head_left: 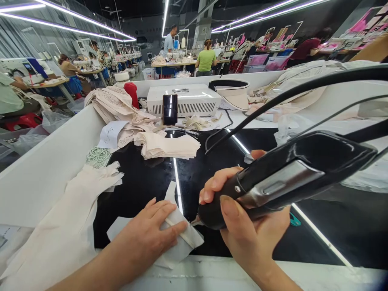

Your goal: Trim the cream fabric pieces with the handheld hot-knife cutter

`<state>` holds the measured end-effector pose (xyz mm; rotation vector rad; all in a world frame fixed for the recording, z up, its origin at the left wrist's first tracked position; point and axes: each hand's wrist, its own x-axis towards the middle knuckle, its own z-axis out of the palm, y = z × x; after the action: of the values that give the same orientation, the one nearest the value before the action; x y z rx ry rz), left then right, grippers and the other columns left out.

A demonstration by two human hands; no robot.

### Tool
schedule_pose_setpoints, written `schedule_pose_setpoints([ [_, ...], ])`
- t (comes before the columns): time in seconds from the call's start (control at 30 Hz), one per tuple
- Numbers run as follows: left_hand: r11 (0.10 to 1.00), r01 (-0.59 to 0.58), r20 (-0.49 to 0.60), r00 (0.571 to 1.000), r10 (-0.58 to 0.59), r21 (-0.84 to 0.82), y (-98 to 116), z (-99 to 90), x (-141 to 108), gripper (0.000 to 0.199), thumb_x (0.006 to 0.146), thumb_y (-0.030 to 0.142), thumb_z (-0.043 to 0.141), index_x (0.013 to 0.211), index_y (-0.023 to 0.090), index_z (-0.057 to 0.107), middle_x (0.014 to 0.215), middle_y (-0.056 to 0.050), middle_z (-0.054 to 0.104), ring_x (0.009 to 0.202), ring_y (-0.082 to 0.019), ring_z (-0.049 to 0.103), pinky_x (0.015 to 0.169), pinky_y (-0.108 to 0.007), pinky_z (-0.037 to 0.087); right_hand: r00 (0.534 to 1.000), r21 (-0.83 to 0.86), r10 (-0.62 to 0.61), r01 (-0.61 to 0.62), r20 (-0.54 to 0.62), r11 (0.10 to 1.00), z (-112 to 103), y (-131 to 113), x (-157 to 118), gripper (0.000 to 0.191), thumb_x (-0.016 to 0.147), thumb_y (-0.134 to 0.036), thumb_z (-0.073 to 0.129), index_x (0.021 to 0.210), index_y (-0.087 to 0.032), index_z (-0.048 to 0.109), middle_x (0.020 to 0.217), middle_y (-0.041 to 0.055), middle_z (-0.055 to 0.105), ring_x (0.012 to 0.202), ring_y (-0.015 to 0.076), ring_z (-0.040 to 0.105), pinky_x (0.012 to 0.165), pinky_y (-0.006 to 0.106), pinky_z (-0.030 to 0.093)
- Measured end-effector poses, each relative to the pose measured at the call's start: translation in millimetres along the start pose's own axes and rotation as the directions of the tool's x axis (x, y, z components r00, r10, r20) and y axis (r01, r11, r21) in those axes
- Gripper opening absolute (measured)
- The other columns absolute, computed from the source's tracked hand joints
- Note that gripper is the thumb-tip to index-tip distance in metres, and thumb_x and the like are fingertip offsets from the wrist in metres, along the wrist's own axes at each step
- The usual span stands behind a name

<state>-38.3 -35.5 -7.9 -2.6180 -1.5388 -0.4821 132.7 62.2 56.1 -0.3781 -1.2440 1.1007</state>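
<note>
My left hand [151, 230] lies over a small white fabric piece [189, 238] with a folded strip along it. The fingers are stretched out, thumb apart from the index finger, holding the cloth down on the glossy black work surface. In my right hand [251, 234] is a black corded hand tool [281, 178] with a silver lever along its side, the fingers wrapped round its front end. Its narrow metal tip points left, close to the fabric's right edge; whether they touch I cannot tell.
Cream fabric stacks [168, 145] lie ahead and more cloth [69, 214] is on the left. Pale green elastic loops [98, 157], a phone [170, 110] against a white vented box [184, 99], and a teal-handled item [294, 219] are nearby. The tool's thick cable [287, 91] arcs right.
</note>
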Motion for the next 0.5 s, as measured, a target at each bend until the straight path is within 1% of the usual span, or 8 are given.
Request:
schedule_pose_setpoints([
  [0.1, 1.0, -0.014, 0.004, 1.0, 0.014, 0.016, -1, 1.8, -1, 0.033, 0.105, 0.017, 0.059, 0.138, 0.024, 0.059, 0.14, -0.018, 0.06, 0.132, -0.031, 0.062, 0.108, -0.063, 0.053, 0.999, 0.025, 0.01, -0.011, 0.031, 1.0, -1, 0, 0, 0.028, 0.093, -0.03, 0.079, 0.109, -0.031, 0.056, 0.087, -0.0026, 0.065, 0.061, 0.0144, 0.065, 0.049, 0.027, 0.057],
  [0.2, 1.0, -0.018, 0.004, 1.0, 0.018, 0.025, -1, 4.4, -2, 0.035, 0.104, 0.016, 0.061, 0.138, 0.023, 0.058, 0.142, -0.019, 0.06, 0.133, -0.033, 0.062, 0.108, -0.065, 0.052, 1.0, 0.058, 0.018, -0.018, 0.007, 0.998, 2, -1, 3, 0.034, 0.089, -0.03, 0.084, 0.108, -0.031, 0.055, 0.084, -0.0039, 0.066, 0.06, 0.0138, 0.065, 0.05, 0.027, 0.058],
  [0.3, 1.0, -0.011, -0.001, 1.0, 0.011, 0.027, -1, 7.4, -4, 0.037, 0.103, 0.015, 0.06, 0.139, 0.024, 0.058, 0.142, -0.019, 0.06, 0.132, -0.034, 0.062, 0.108, -0.065, 0.052, 1.0, 0.083, 0.02, -0.019, -0.017, 0.996, 8, -1, 6, 0.041, 0.086, -0.032, 0.087, 0.11, -0.032, 0.054, 0.083, -0.0047, 0.068, 0.059, 0.0129, 0.064, 0.051, 0.025, 0.057],
  [0.5, 1.0, 0.016, 0.015, 1.0, -0.016, 0.013, 0, 8.8, -5, 0.042, 0.102, 0.014, 0.063, 0.141, 0.026, 0.057, 0.146, -0.018, 0.057, 0.135, -0.034, 0.06, 0.11, -0.067, 0.049, 0.999, 0.06, 0.025, -0.023, -0.037, 0.998, 12, 7, 9, 0.05, 0.085, -0.036, 0.086, 0.118, -0.03, 0.049, 0.082, -0.0048, 0.066, 0.059, 0.0128, 0.064, 0.054, 0.026, 0.059],
])
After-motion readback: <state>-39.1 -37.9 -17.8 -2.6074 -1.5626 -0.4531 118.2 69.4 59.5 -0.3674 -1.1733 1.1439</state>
